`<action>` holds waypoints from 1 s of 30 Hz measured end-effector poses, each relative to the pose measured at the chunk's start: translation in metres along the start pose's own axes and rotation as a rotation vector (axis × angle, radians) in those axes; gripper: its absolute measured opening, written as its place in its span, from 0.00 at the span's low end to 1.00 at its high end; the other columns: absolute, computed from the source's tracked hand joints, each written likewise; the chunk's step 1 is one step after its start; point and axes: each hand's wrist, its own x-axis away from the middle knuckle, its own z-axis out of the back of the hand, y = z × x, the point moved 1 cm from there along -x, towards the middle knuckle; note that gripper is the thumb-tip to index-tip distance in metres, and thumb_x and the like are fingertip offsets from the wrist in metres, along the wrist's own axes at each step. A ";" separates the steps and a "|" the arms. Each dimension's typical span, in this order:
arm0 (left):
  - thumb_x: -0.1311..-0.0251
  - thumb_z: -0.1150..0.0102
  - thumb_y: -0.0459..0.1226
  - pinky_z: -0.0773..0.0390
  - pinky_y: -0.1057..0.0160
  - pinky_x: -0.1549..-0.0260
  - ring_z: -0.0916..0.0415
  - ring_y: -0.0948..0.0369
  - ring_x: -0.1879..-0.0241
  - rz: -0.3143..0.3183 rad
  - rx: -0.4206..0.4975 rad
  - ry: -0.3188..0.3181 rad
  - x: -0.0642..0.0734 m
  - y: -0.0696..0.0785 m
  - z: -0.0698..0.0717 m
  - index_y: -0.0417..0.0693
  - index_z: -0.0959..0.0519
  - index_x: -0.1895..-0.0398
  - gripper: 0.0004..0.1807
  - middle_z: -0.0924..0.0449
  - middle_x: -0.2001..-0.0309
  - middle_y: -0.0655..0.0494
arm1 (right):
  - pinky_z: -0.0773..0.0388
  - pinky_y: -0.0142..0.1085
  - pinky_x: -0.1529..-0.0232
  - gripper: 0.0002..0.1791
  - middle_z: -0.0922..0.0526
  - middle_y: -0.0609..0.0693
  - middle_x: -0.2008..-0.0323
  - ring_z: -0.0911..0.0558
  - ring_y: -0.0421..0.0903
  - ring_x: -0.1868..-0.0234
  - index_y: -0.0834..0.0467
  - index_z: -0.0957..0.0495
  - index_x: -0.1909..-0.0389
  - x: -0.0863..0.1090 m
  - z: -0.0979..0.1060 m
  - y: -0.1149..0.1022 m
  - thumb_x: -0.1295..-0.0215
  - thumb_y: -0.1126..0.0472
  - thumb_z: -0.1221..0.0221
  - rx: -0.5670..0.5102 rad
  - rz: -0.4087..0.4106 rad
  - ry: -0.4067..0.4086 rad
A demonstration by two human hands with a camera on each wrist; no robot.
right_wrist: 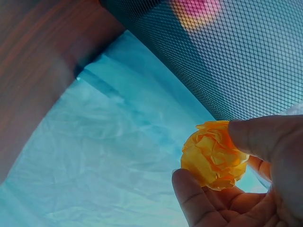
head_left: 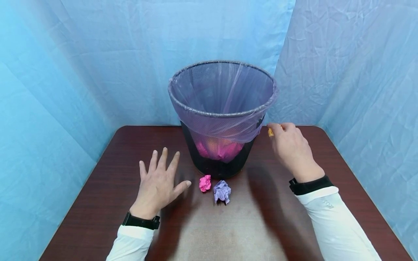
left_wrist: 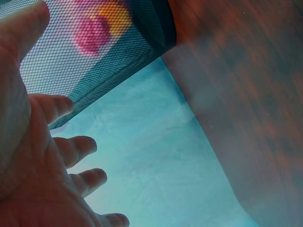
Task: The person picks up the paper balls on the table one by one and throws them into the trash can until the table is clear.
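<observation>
My right hand [head_left: 291,149] grips a crumpled orange-yellow paper ball [right_wrist: 214,156] between thumb and fingers, raised just right of the waste bin. In the head view the hand covers most of that ball. My left hand [head_left: 159,181] is spread with straight fingers over the table, left of the bin, holding nothing. A black mesh waste bin [head_left: 217,168] lined with a translucent purple bag [head_left: 209,127] stands at the middle back. Through its mesh, pink and yellow paper shows at the bottom. On the table before it lie a pink paper ball [head_left: 205,183] and a purple paper ball [head_left: 222,192].
The dark brown wooden table [head_left: 107,203] has rounded far corners. Light blue cloth [head_left: 130,54] hangs behind it and along both sides. The bin's rim [head_left: 222,115] rises well above the tabletop, higher in view than both hands.
</observation>
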 end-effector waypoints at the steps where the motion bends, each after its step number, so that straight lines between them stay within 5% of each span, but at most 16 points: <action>1: 0.43 0.37 0.70 0.55 0.19 0.31 0.55 0.34 0.19 -0.001 0.002 0.000 0.000 0.000 0.001 0.57 0.40 0.17 0.54 0.47 0.18 0.37 | 0.23 0.68 0.58 0.19 0.23 0.70 0.44 0.23 0.72 0.48 0.61 0.24 0.35 -0.001 0.002 0.000 0.25 0.65 0.45 0.001 -0.001 0.000; 30: 0.43 0.36 0.69 0.57 0.20 0.30 0.56 0.35 0.19 -0.042 0.019 0.039 -0.004 0.005 0.024 0.58 0.41 0.17 0.54 0.47 0.18 0.38 | 0.25 0.71 0.58 0.21 0.24 0.73 0.41 0.24 0.75 0.44 0.63 0.25 0.33 -0.026 0.053 -0.002 0.24 0.64 0.46 0.007 0.028 0.152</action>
